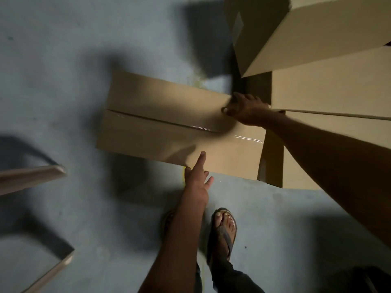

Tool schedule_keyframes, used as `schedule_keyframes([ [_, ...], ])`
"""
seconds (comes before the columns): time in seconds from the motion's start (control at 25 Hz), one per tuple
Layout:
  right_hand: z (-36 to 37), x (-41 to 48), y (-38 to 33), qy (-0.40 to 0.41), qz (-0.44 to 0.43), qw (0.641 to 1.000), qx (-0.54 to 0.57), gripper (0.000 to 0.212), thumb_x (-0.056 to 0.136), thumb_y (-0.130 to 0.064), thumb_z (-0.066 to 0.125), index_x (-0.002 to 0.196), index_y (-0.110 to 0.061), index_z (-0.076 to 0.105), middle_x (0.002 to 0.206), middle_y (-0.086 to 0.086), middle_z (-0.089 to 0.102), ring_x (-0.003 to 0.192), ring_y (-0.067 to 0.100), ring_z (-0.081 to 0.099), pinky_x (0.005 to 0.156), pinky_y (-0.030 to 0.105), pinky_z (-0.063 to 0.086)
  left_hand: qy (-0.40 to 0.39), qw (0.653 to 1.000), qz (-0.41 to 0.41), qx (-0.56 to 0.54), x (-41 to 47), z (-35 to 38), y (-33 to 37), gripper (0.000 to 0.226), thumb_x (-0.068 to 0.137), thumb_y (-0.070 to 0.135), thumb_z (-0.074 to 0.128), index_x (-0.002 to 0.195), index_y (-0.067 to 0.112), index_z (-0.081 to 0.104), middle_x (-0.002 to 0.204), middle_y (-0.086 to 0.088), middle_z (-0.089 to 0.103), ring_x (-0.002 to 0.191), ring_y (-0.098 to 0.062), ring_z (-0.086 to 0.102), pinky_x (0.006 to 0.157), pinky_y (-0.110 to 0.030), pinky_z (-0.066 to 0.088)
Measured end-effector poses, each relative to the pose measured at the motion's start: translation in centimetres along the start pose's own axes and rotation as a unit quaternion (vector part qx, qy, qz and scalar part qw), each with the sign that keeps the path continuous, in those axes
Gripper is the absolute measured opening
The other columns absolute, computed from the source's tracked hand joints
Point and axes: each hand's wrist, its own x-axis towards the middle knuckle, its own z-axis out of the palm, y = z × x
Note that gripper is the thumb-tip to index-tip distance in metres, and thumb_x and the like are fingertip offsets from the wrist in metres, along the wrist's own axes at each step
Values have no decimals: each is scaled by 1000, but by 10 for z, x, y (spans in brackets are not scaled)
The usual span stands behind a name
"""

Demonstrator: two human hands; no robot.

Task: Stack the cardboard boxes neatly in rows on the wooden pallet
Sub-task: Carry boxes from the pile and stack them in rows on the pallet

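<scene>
We're at pickup on taped box point(169, 127): right hand point(243, 108) grips far corner, left hand point(197, 176) spread, must catch near edge

The floor point(63, 60) is smooth grey-blue concrete, dimly lit and crossed by broad, soft-edged dark shadows point(131, 178). A faint yellowish-green stain point(198, 83) marks it towards the top of the view, and a short yellow streak point(183, 176) shows nearer the middle. Low in the view, a right foot point(224, 224) stands flat on the concrete in a dark flip-flop point(227, 240), toes pointing up the frame. Just to its left, the left foot point(168, 218) is mostly hidden. A dark trouser leg point(232, 280) runs down to the bottom edge. A small dark speck point(245, 247) lies just right of the flip-flop.
</scene>
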Motion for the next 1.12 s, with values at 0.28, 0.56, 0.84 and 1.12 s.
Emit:
schedule_keyframes([
  [0.28, -35, -66, -31, -1, -72, 997, -16, 83, 86, -73, 57, 150, -22, 45, 148, 16, 43, 137, 39, 38, 112, 53, 38, 156, 978, 138, 11, -56, -38, 13, 68, 74, 38, 89, 129, 25, 53, 140, -10, 60, 116, -28, 64, 103, -52, 53],
  [0.56, -145, -228, -66, -40, -37, 983, 175, 40, 87, -56, 71, 105, -21, 66, 109, 7, 64, 97, 23, 60, 77, 29, 43, 81, 967, 201, 133, -254, -78, 94, 55, 93, 24, 74, 142, 13, 51, 118, -9, 65, 81, -16, 63, 56, -25, 51],
  [0.84, -226, -462, -52, -41, 37, 893, 447, 52, 79, -45, 85, 116, -27, 54, 105, -8, 65, 100, 16, 65, 98, 43, 55, 21, 925, 262, 276, -444, -93, 76, 61, 89, 36, 78, 140, 17, 50, 129, -10, 64, 105, -31, 66, 74, -37, 58],
  [1.12, -215, -715, -18, 94, 42, 811, 576, 52, 75, -38, 90, 117, -32, 60, 107, -15, 69, 98, 6, 65, 78, 24, 50, -68, 797, 448, 398, -614, -122, -18, 66, 95, 29, 72, 152, 21, 39, 124, 8, 57, 81, 7, 52, 59, -12, 43],
])
